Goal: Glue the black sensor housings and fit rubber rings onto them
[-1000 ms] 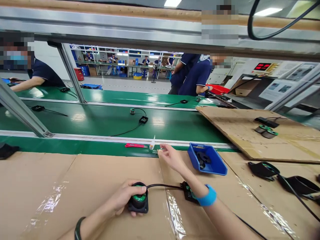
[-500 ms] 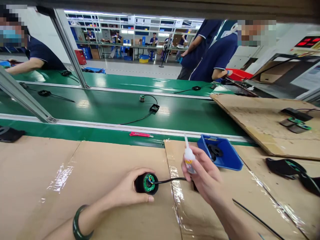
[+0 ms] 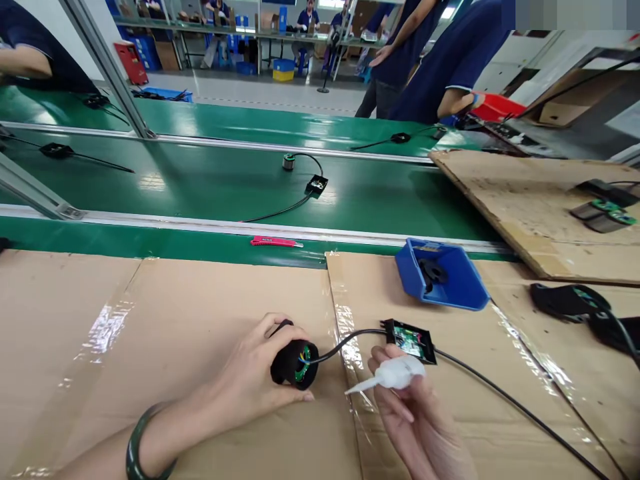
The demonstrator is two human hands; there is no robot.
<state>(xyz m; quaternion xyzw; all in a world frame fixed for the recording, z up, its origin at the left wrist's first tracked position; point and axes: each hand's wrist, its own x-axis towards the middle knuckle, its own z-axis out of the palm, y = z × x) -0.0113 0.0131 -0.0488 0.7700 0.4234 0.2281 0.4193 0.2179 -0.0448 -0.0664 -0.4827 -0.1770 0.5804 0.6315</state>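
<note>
The left hand (image 3: pixel 250 380) is resting on the cardboard-covered worktop (image 3: pixel 175 307). Its fingers are clamping around a black round part (image 3: pixel 293 363), which is lying tipped on its side near the middle of the worktop with its green inner ring facing right. A dark green bangle (image 3: pixel 134 448) is sitting on that wrist. A black cable (image 3: pixel 345 342) is running from the ring to a small open box (image 3: pixel 411 340) with a green circuit board inside. The box is lying flat just to the right of the round part, and a longer lead is trailing off it toward the lower right.

The right hand (image 3: pixel 423 427) is holding a small white glue bottle (image 3: pixel 397 373), with the fingers closed on its body. The bottle is lying nearly level just in front of the open box, and its thin nozzle is pointing left toward the round part, with the tip near it but not touching.

Behind the box, a blue bin (image 3: pixel 465 290) is sitting tilted with dark pieces in it. A red knife (image 3: pixel 273 242) is lying along the near edge of the green belt (image 3: pixel 200 190). Another round piece with its own cable and box (image 3: pixel 317 183) is lying out on the belt. People in dark blue shirts (image 3: pixel 450 60) are standing on the far side.
</note>
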